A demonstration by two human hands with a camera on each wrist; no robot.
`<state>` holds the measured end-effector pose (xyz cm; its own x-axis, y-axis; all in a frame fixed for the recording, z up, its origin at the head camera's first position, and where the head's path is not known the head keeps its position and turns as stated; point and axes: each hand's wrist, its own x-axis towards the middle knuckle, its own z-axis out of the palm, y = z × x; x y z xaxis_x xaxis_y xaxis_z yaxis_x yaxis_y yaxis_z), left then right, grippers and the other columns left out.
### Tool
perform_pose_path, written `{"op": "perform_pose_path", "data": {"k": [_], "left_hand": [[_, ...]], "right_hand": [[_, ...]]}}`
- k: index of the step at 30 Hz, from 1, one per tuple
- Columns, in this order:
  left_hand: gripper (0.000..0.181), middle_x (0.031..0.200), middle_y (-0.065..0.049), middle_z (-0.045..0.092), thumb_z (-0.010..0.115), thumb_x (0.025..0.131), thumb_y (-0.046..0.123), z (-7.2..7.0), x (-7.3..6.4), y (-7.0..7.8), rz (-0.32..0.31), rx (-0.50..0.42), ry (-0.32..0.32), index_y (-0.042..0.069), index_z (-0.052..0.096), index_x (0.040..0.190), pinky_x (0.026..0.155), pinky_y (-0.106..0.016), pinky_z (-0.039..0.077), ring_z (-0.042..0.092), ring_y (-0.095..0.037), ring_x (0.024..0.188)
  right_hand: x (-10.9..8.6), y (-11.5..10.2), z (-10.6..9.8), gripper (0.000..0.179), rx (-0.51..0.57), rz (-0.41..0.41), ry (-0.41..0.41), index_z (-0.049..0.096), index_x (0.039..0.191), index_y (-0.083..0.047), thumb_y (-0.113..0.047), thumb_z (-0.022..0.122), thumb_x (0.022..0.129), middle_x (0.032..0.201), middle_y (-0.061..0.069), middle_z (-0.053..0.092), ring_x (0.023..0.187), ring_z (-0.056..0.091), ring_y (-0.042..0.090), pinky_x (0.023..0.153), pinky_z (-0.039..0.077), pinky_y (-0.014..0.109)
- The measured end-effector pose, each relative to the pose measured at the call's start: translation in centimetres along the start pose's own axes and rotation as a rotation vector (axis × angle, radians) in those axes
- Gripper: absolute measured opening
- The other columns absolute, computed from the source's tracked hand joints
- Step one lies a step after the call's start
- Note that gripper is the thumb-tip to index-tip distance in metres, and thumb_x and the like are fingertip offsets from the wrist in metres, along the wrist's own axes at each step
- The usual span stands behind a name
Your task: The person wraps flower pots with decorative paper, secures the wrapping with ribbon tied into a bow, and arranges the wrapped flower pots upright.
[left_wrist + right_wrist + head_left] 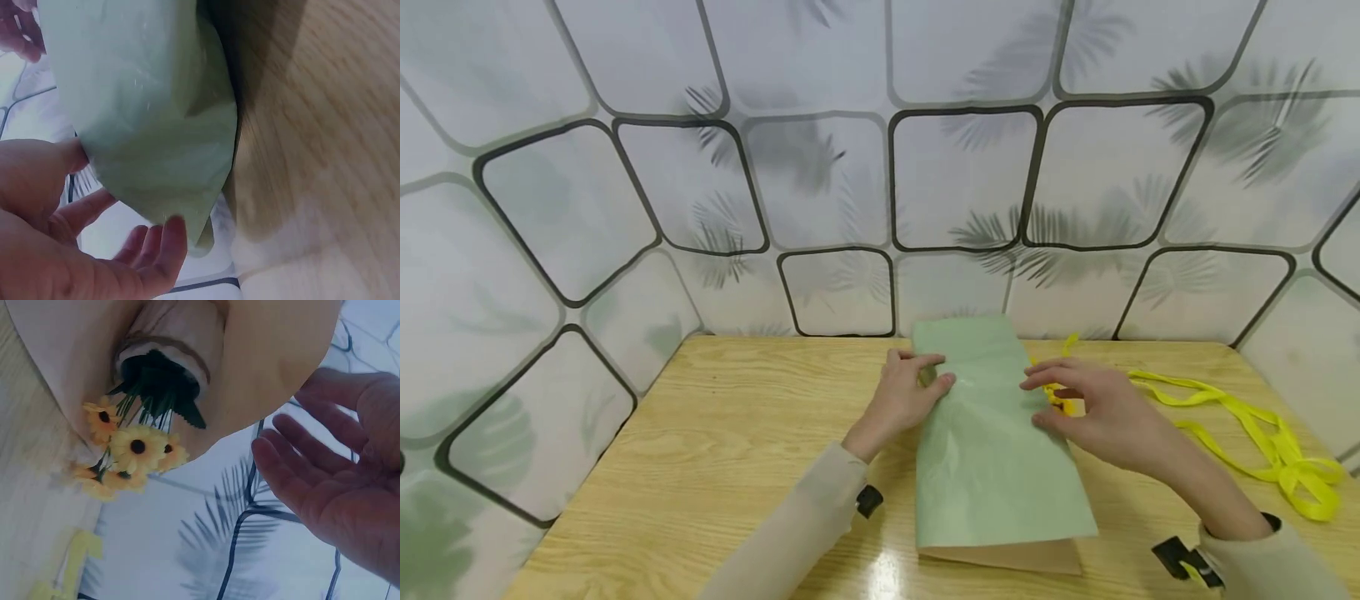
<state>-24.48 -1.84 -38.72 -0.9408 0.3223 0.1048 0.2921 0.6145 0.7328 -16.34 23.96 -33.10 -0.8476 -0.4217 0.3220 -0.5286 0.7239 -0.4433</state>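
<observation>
A sheet of pale green wrapping paper (992, 467) lies folded over on the table, its tan inner side showing at the near edge. Inside the fold, the right wrist view shows a pale pot (178, 331) tied with brown cord, holding yellow daisy-like flowers (137, 447) with dark centres. My left hand (902, 396) touches the paper's left edge, thumb on the green side and fingers loosely spread. On the other side my right hand (1105, 412) has its thumb tip at the right edge, the other fingers relaxed above it. From the head, the paper mostly hides the flowers.
A loosely looped yellow ribbon (1285, 450) lies on the right part of the wooden table (760, 417). Behind the table hangs a patterned fabric backdrop (835, 183), which also runs along both sides.
</observation>
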Motion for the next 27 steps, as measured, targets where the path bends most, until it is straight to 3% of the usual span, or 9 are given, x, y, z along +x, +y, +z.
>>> {"op": "perform_pose_path", "data": {"k": [2,5,10,14,18,22,27], "left_hand": [[0.047,0.147,-0.020,0.047,0.062,0.103,0.035,-0.2,0.0,0.0,0.033,0.017,0.006,0.012,0.059,0.143,0.111,-0.052,0.042,0.043,-0.039,0.137],[0.045,0.156,-0.014,0.046,0.060,0.104,0.032,-0.4,0.2,-0.1,0.087,0.031,-0.029,0.013,0.057,0.146,0.121,-0.054,0.034,0.039,-0.038,0.147],[0.038,0.155,-0.007,0.052,0.053,0.108,0.028,-0.5,0.5,-0.2,0.161,0.057,-0.137,0.017,0.060,0.144,0.123,-0.047,0.035,0.044,-0.028,0.147],[0.037,0.152,-0.005,0.056,0.053,0.108,0.028,-0.5,0.4,-0.2,0.185,0.077,-0.159,0.017,0.061,0.142,0.120,-0.045,0.039,0.049,-0.026,0.144],[0.036,0.149,-0.003,0.059,0.053,0.108,0.029,-0.7,0.3,-0.3,0.197,0.099,-0.158,0.017,0.063,0.141,0.118,-0.044,0.041,0.051,-0.025,0.142],[0.036,0.148,-0.002,0.060,0.054,0.108,0.032,-1.0,0.0,-0.2,0.179,0.120,-0.162,0.019,0.063,0.140,0.118,-0.044,0.042,0.052,-0.024,0.141],[0.037,0.147,-0.002,0.061,0.054,0.107,0.033,-1.3,-0.2,-0.2,0.174,0.145,-0.164,0.020,0.064,0.140,0.116,-0.044,0.043,0.053,-0.023,0.140]], "right_hand": [[0.3,-0.4,0.1,0.042,-0.040,-0.076,-0.055,0.073,0.122,-0.015,-0.016,0.086,0.082,0.132,0.010,0.069,0.104,0.069,0.022,0.077,0.057,0.030],[0.8,-0.8,0.5,0.060,-0.101,-0.119,-0.195,0.066,0.137,-0.016,-0.021,0.087,0.081,0.147,0.016,0.058,0.093,0.066,0.015,0.077,0.052,0.033],[0.9,-0.8,1.9,0.083,-0.159,-0.122,-0.350,0.049,0.153,-0.018,-0.012,0.086,0.079,0.164,0.025,0.032,0.125,0.060,0.041,0.094,0.054,0.053],[0.7,-0.6,3.2,0.082,-0.188,-0.138,-0.355,0.049,0.153,-0.016,-0.011,0.086,0.080,0.164,0.027,0.031,0.133,0.049,0.054,0.098,0.050,0.063],[0.4,-0.6,4.2,0.078,-0.216,-0.119,-0.340,0.050,0.152,-0.014,-0.031,0.084,0.085,0.164,0.026,0.031,0.132,0.047,0.059,0.097,0.051,0.065],[0.1,-1.0,4.9,0.075,-0.218,-0.111,-0.308,0.052,0.151,-0.011,-0.045,0.077,0.089,0.164,0.026,0.031,0.132,0.048,0.058,0.098,0.052,0.063],[0.3,-1.5,5.2,0.074,-0.220,-0.132,-0.280,0.055,0.147,-0.006,-0.047,0.076,0.089,0.161,0.028,0.034,0.133,0.051,0.053,0.102,0.050,0.061]]}}
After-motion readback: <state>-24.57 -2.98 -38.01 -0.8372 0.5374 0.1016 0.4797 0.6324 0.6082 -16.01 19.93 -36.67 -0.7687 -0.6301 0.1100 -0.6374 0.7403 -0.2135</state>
